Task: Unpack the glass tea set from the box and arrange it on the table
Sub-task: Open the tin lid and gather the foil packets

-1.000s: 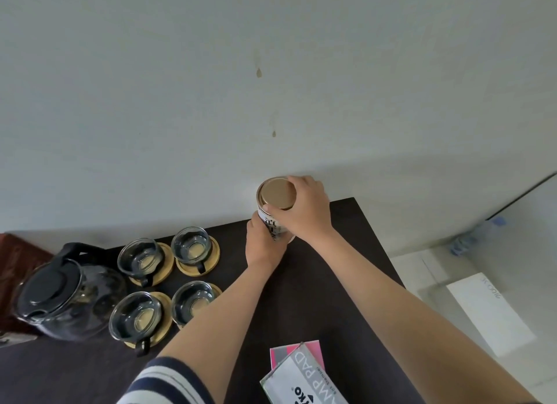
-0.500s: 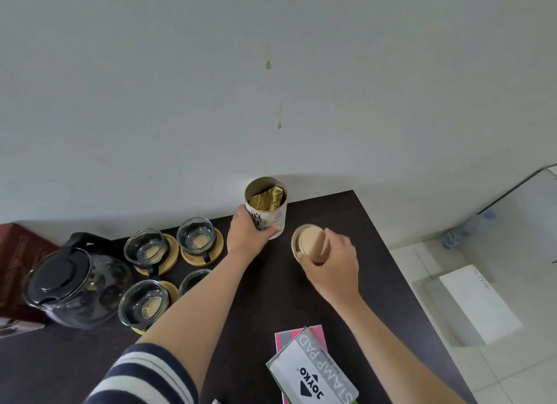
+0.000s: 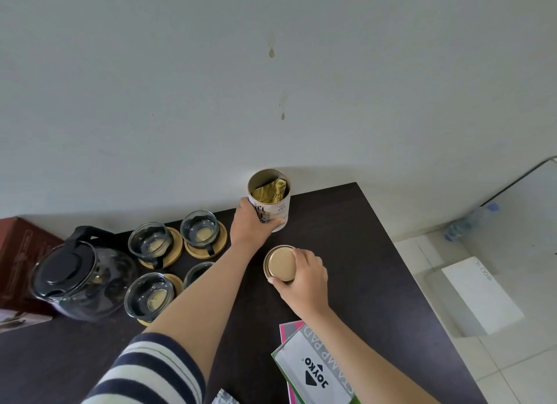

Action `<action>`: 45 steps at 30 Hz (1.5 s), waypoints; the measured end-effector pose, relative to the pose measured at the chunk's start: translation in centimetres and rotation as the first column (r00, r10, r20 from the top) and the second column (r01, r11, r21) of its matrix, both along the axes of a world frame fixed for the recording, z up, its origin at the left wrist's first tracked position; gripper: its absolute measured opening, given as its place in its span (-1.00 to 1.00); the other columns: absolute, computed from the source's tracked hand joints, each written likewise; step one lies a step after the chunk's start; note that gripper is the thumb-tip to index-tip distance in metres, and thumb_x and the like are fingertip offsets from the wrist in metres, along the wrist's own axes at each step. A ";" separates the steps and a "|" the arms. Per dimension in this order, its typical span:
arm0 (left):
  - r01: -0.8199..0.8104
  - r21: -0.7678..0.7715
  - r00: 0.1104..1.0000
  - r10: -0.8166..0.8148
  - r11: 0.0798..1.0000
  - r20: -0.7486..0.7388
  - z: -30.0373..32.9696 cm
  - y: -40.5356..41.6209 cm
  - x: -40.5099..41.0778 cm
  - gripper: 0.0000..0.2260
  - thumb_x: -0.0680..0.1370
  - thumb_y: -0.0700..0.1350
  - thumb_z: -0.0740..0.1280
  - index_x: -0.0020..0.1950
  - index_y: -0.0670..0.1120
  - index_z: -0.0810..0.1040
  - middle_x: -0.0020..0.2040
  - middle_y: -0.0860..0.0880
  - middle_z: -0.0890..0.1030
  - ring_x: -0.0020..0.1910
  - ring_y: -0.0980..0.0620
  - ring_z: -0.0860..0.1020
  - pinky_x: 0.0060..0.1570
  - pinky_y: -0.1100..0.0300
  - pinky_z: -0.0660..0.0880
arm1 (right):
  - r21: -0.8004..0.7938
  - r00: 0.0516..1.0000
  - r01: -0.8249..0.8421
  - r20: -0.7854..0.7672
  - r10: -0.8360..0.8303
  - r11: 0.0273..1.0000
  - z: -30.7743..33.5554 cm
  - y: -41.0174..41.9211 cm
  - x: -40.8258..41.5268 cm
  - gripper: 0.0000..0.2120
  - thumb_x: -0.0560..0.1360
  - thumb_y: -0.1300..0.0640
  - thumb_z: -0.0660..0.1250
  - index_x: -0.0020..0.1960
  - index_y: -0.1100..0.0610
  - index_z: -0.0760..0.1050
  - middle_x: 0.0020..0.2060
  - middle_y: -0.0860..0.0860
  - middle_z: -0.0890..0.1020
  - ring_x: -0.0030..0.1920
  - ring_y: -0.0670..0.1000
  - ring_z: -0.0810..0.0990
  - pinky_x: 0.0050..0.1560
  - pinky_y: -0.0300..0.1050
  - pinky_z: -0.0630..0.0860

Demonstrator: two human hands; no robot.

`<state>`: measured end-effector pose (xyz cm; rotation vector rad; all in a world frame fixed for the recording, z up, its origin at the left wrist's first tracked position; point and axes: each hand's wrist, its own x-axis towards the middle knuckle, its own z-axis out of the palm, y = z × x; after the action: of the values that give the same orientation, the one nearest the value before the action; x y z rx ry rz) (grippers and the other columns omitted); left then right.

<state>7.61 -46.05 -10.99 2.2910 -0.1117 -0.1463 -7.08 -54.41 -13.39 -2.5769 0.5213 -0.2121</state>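
Observation:
An open white tea canister (image 3: 275, 206) with a gold foil bag inside stands near the wall on the dark table (image 3: 355, 253). My left hand (image 3: 250, 223) grips its side. My right hand (image 3: 304, 278) holds the canister's gold lid (image 3: 278, 262) flat on the table in front of it. To the left stand a glass teapot (image 3: 81, 278) with a black lid and several glass cups (image 3: 149, 241) on bamboo coasters; my left forearm hides part of one cup (image 3: 197, 274).
A dark red box (image 3: 21, 253) sits at the far left behind the teapot. Stamp pad packs (image 3: 313, 370) lie at the table's near edge. The table's right edge drops to a tiled floor with a white board (image 3: 479, 298) and a plastic bottle (image 3: 464, 223).
My right hand took the gold lid off the canister, carried it right and toward me, and has laid it flat on the table. My left hand stayed on the canister.

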 end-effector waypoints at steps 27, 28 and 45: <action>-0.155 -0.129 0.987 0.158 0.980 0.017 6.2 3.6 -10.3 -0.47 0.52 -0.04 0.35 0.43 -0.13 0.27 0.36 -0.08 0.41 0.33 0.02 0.39 0.16 0.25 0.33 | 0.107 0.990 -0.097 0.112 0.085 0.990 2.9 2.0 -4.2 -0.37 0.45 0.01 0.43 0.42 0.21 0.32 0.39 0.12 0.40 0.42 0.13 0.34 0.44 0.19 0.16; -0.157 -0.155 0.984 0.168 0.975 0.060 6.6 4.5 -12.0 -0.53 0.53 -0.06 0.33 0.40 -0.12 0.32 0.33 -0.05 0.45 0.29 0.05 0.41 0.14 0.27 0.33 | 0.128 0.988 -0.101 0.127 0.085 0.987 3.2 2.8 -5.2 -0.39 0.45 0.03 0.42 0.41 0.22 0.33 0.38 0.12 0.41 0.41 0.13 0.35 0.42 0.18 0.21; -0.167 0.357 0.986 0.154 0.919 0.065 -0.9 30.7 -34.0 -0.37 0.41 0.17 0.35 0.41 -0.08 0.33 0.49 -0.16 0.20 0.45 -0.18 0.19 0.38 -0.16 0.14 | 0.042 0.952 -0.191 -0.236 0.196 0.981 -1.6 16.3 -24.3 -0.22 0.45 -0.34 0.18 0.54 0.00 0.07 0.56 0.09 0.00 0.55 0.14 -0.07 0.46 0.24 -0.01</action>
<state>-26.35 -15.35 -11.92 2.6600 0.0941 -0.0417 -31.39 -38.09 -15.02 -2.6290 0.3483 0.1727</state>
